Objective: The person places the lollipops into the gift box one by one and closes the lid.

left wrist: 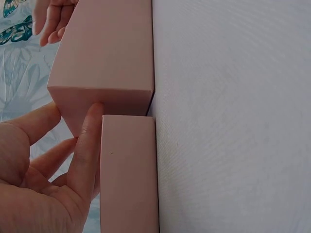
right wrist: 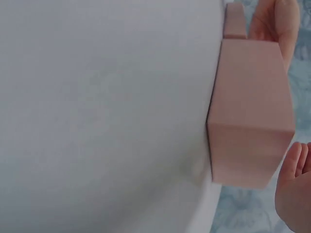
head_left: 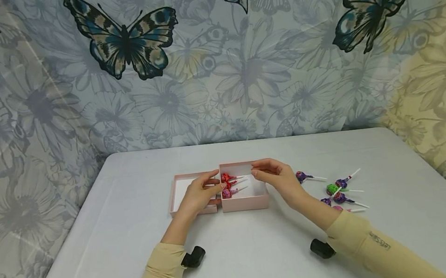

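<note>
A pink open box (head_left: 245, 204) stands on the white table with several red and pink lollipops (head_left: 229, 185) inside, along its left wall. My left hand (head_left: 201, 192) holds the box at that wall, one fingertip over the rim and other fingers against the outside, as the left wrist view also shows. Over the right rim hovers my right hand (head_left: 276, 176), its fingers loosely bent near the white lollipop sticks. Nothing shows between these fingers; in the right wrist view the hand (right wrist: 296, 194) is just above the box, partly cut off.
A shallow pink lid (head_left: 175, 197) with a white inside lies left of the box. Several purple, green and pink wrapped lollipops (head_left: 333, 189) lie on the table (head_left: 252, 262) to the right, some partly behind my right forearm. A butterfly-patterned cloth (head_left: 209, 98) hangs behind.
</note>
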### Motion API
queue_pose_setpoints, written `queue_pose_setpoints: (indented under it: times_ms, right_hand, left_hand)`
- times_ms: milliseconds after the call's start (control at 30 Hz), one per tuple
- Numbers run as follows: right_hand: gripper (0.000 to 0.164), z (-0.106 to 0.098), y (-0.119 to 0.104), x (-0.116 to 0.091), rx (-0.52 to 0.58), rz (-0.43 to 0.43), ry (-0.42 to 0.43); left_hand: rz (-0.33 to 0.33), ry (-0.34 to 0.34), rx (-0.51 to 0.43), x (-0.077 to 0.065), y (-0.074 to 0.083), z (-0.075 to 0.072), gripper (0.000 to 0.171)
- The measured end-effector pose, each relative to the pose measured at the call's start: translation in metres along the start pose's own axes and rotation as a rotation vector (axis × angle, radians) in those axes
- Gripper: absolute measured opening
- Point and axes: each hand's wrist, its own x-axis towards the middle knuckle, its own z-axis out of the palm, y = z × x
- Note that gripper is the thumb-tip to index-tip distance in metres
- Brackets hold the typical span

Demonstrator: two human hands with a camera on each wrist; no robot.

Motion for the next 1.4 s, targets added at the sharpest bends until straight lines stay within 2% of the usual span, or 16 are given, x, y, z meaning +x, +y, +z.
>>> queue_pose_setpoints:
  times_ms: [133, 300, 533, 767, 1033, 1400]
  right_hand:
    - [0.049, -0.019, 0.004, -0.002, -0.067, 0.003, 0.031]
    - [0.055, -0.046, 0.010, -0.007, -0.182, 0.053, 0.082]
    - [0.060, -0.080, 0.009, -0.010, -0.297, 0.106, 0.118]
    - [0.058, -0.106, 0.011, -0.008, -0.471, 0.115, 0.140]
    - [0.048, -0.121, 0.015, -0.008, -0.709, 0.066, 0.122]
    - [0.031, -0.122, 0.013, -0.010, -0.941, -0.066, 0.014]
  left_hand:
    - [-0.008, -0.008, 0.003, -0.003, 0.004, 0.000, 0.056]
    - [-0.002, -0.001, 0.031, -0.017, 0.023, 0.001, 0.054]
    - [-0.017, 0.014, -0.012, 0.000, -0.001, -0.002, 0.054]
    - [-0.019, 0.016, -0.013, 0.000, -0.001, -0.005, 0.054]
    - [-0.013, 0.008, -0.007, 0.000, -0.002, -0.004, 0.056]
    - [-0.021, -0.003, -0.030, 0.000, 0.000, -0.001, 0.055]
